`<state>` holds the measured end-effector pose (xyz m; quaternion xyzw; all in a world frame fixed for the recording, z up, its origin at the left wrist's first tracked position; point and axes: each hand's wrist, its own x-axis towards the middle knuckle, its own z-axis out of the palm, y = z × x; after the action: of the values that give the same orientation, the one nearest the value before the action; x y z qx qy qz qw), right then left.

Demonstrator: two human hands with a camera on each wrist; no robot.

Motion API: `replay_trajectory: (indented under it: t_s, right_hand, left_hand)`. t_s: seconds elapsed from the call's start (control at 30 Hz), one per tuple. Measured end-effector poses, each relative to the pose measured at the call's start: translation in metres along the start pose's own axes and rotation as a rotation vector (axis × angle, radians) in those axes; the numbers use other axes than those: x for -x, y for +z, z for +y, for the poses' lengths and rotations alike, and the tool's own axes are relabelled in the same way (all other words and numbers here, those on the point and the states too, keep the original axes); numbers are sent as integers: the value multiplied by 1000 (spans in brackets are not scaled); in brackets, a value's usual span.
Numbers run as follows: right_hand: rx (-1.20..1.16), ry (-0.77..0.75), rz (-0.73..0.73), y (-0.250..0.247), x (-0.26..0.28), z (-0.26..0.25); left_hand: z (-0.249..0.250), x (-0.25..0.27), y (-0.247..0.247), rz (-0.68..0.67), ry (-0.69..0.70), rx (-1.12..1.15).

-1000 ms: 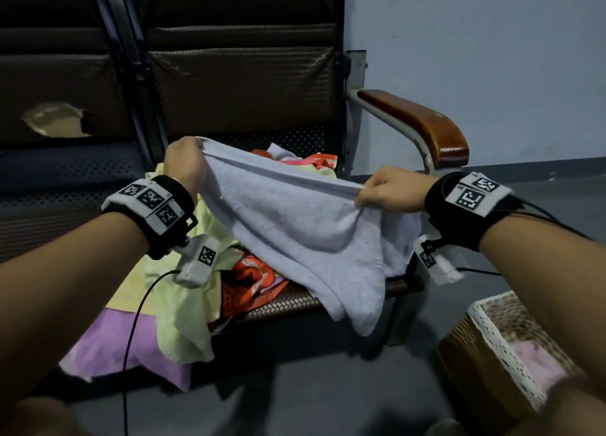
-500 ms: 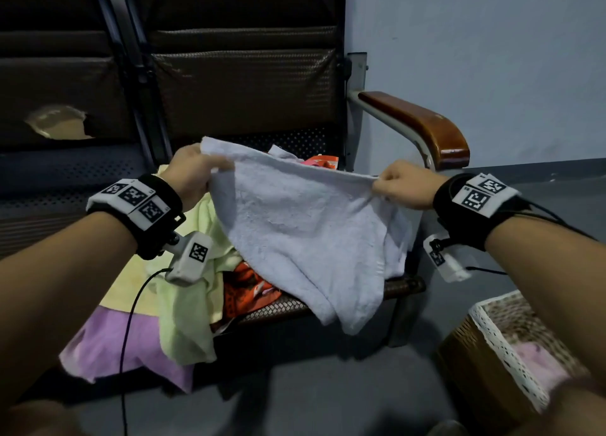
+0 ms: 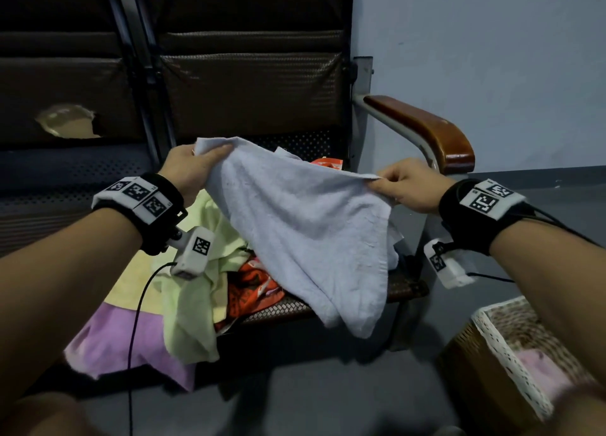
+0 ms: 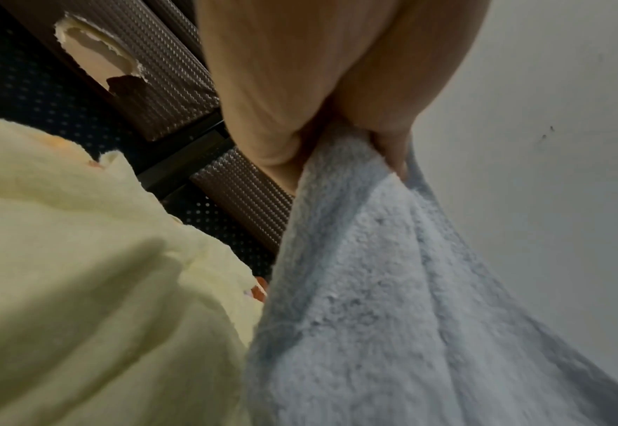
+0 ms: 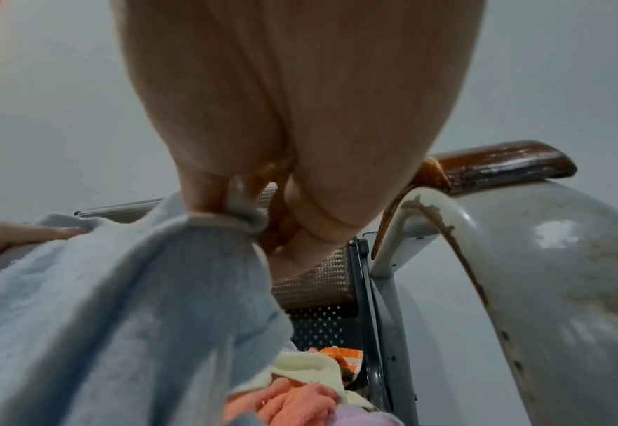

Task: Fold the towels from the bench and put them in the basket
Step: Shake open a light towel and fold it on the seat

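A pale blue-grey towel (image 3: 301, 225) hangs stretched between my two hands above the bench seat. My left hand (image 3: 193, 170) pinches its far left corner, seen close in the left wrist view as the towel (image 4: 391, 288) held under my left hand (image 4: 336, 129). My right hand (image 3: 403, 186) pinches the right corner; the right wrist view shows the towel (image 5: 117, 288) bunched in my right hand (image 5: 263, 207). A wicker basket (image 3: 492, 334) with a white lace rim stands on the floor at lower right, with a pink towel (image 3: 541, 366) inside.
On the bench seat (image 3: 282, 307) lie a pale yellow towel (image 3: 190, 304), an orange patterned cloth (image 3: 252, 288) and a lilac towel (image 3: 124, 344) hanging over the front edge. A wooden armrest (image 3: 426, 127) rises at the right. The backrest has a torn hole (image 3: 65, 122).
Both hands have moved slightly apart and turned, pulling the towel's top edge tauter. The left hand's grip shifted so its fingers now lie along the corner.
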<state>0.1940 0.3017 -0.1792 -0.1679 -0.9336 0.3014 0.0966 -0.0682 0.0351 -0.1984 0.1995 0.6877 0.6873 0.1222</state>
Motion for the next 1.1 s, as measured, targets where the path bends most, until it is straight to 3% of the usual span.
replay_trajectory:
  t_s: [0.17, 0.3, 0.37, 0.53, 0.63, 0.8, 0.9, 1.0, 1.1]
  right_hand:
    - [-15, -17, -31, 0, 2, 2]
    - [311, 101, -155, 3, 3, -1]
    - [343, 111, -147, 5, 3, -2]
    - [67, 104, -82, -5, 4, 3]
    - [-187, 161, -55, -5, 8, 2]
    - [-103, 156, 58, 1, 5, -13]
    - [26, 108, 88, -1, 4, -22]
    - [40, 78, 95, -7, 2, -28]
    - [-204, 120, 84, -17, -6, -41]
  left_hand:
    - [3, 0, -10, -2, 41, -17]
    - [7, 1, -11, -32, 86, -6]
    - [6, 0, -12, -19, 96, -6]
    - [-2, -5, -19, 25, 71, -146]
    - [-6, -2, -25, -72, -16, -182]
    - [6, 5, -25, -154, -40, -153]
    - [17, 7, -26, -99, 27, -153]
    - [30, 8, -25, 35, 142, -297]
    - [52, 8, -17, 136, 226, -317]
